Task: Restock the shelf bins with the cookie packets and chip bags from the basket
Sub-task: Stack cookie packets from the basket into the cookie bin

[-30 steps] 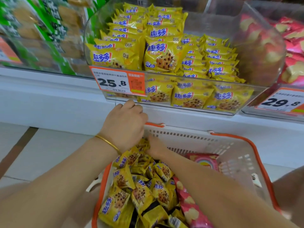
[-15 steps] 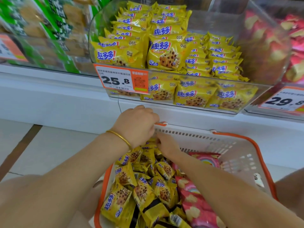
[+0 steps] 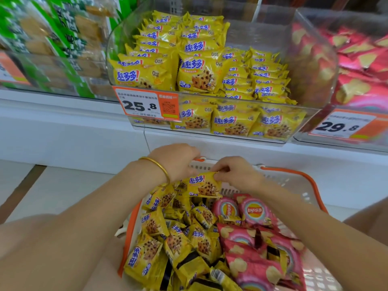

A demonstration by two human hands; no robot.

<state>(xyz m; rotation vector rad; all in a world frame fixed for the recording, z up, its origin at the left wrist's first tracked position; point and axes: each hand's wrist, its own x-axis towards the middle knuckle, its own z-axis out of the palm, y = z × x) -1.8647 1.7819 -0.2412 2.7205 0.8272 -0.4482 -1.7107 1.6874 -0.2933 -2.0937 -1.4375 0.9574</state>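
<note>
A cookie packet (image 3: 202, 183) is pinched at its top edge by the right hand (image 3: 235, 173) and, seemingly, left hand (image 3: 176, 162), ready for the bin (image 3: 273, 28) above.

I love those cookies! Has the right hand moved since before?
Yes. The right hand rose from deep in the basket toward its far rim and rightward, and now pinches a cookie packet.

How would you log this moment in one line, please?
right hand: pinches cookie packet | left hand: at its edge, grip hidden | basket: chip bags inside
</note>
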